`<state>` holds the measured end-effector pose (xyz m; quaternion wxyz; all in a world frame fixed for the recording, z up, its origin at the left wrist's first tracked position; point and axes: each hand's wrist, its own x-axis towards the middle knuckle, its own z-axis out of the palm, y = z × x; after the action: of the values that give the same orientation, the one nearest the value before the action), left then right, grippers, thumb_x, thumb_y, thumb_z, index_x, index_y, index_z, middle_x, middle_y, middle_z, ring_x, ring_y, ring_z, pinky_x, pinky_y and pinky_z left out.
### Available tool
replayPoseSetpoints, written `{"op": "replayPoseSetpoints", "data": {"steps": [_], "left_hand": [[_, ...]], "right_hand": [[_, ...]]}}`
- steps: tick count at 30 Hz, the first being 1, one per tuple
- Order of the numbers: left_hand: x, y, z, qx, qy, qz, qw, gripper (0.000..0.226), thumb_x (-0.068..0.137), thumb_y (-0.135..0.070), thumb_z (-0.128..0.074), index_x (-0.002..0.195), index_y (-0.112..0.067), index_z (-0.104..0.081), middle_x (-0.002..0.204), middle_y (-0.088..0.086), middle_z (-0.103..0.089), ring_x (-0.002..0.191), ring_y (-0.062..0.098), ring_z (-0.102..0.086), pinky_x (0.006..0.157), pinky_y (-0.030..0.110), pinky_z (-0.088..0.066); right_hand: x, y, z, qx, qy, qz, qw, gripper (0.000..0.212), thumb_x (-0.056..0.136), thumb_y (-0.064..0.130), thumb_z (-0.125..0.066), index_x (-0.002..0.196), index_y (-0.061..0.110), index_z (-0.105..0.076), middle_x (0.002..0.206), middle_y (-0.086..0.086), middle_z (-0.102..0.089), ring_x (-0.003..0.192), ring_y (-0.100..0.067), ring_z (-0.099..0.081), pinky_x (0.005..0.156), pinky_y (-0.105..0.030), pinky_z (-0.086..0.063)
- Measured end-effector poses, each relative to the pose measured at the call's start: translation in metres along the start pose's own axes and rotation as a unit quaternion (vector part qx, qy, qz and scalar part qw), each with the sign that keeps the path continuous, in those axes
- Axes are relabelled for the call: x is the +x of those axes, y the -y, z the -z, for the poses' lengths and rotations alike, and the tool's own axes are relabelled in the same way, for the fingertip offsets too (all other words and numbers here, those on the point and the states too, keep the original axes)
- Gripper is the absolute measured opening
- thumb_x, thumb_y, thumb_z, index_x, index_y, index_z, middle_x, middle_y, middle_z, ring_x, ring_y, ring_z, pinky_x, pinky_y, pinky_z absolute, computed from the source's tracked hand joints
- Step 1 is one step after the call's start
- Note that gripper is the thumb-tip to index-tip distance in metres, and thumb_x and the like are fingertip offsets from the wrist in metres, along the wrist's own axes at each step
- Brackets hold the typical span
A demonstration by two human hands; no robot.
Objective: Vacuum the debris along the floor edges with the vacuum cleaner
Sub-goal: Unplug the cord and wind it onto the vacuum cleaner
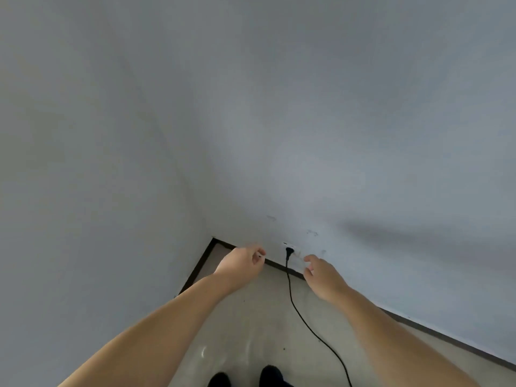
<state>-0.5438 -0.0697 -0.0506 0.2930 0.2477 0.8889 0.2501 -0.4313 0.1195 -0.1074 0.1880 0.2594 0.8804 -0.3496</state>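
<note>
A black plug [288, 252] sits in a white wall socket [293, 251] low on the wall, just above the dark baseboard. Its black cord [307, 325] runs down across the pale floor toward the bottom of the view. My left hand [243, 265] hovers left of the plug with fingers loosely curled and nothing in it. My right hand [321, 275] reaches in from the right of the socket, fingers apart and empty. Neither hand touches the plug. The vacuum cleaner itself is out of view.
Two pale grey walls meet in a corner [213, 238] at the left, edged by a dark baseboard [195, 272]. Small dark specks [284, 349] lie on the floor. My dark shoes [272, 377] show at the bottom edge.
</note>
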Motion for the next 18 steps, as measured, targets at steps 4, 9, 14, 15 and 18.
{"op": "replayPoseSetpoints", "data": {"steps": [4, 9, 14, 15, 18], "left_hand": [[0.094, 0.041, -0.039, 0.070, 0.079, -0.047, 0.993, 0.027, 0.099, -0.027, -0.043, 0.121, -0.019, -0.057, 0.109, -0.001, -0.061, 0.097, 0.015, -0.058, 0.077, 0.025, -0.046], [0.210, 0.121, -0.130, 0.160, 0.059, -0.176, 0.970, 0.031, 0.099, -0.019, -0.042, 0.126, -0.015, -0.055, 0.115, 0.003, -0.063, 0.109, 0.019, -0.055, 0.092, 0.029, -0.042], [0.301, 0.190, -0.216, 0.237, -0.136, -0.403, 0.873, 0.047, 0.077, -0.003, -0.069, 0.124, -0.003, -0.062, 0.120, 0.011, -0.066, 0.111, 0.028, -0.064, 0.099, 0.048, -0.047], [0.319, 0.200, -0.231, 0.265, -0.182, -0.431, 0.843, 0.056, 0.075, -0.008, -0.072, 0.129, -0.002, -0.058, 0.129, 0.012, -0.061, 0.120, 0.028, -0.059, 0.102, 0.054, -0.043], [0.373, 0.226, -0.269, 0.346, -0.270, -0.475, 0.763, 0.087, 0.076, -0.032, -0.074, 0.147, -0.003, -0.031, 0.155, 0.011, -0.029, 0.144, 0.027, -0.026, 0.109, 0.061, -0.027]], "right_hand": [[0.076, -0.028, -0.030, 0.058, -0.032, -0.062, 0.996, 0.042, 0.101, 0.023, -0.037, 0.143, 0.016, -0.039, 0.139, -0.010, -0.048, 0.117, -0.023, -0.054, 0.090, -0.028, -0.044], [0.192, -0.087, -0.109, 0.095, -0.051, -0.135, 0.985, 0.042, 0.102, 0.029, -0.038, 0.139, 0.010, -0.043, 0.137, -0.013, -0.051, 0.119, -0.025, -0.053, 0.086, -0.025, -0.040], [0.287, -0.131, -0.186, 0.210, -0.068, -0.187, 0.957, 0.055, 0.103, 0.045, -0.030, 0.117, -0.001, -0.057, 0.112, -0.016, -0.063, 0.102, -0.027, -0.060, 0.097, -0.034, -0.042], [0.302, -0.137, -0.195, 0.268, -0.076, -0.183, 0.943, 0.059, 0.103, 0.046, -0.029, 0.117, -0.003, -0.058, 0.107, -0.017, -0.066, 0.098, -0.026, -0.063, 0.094, -0.036, -0.044], [0.336, -0.150, -0.217, 0.468, -0.094, -0.157, 0.865, 0.045, 0.103, 0.045, -0.030, 0.117, 0.010, -0.056, 0.086, -0.005, -0.071, 0.073, -0.015, -0.070, 0.075, -0.032, -0.052]]}}
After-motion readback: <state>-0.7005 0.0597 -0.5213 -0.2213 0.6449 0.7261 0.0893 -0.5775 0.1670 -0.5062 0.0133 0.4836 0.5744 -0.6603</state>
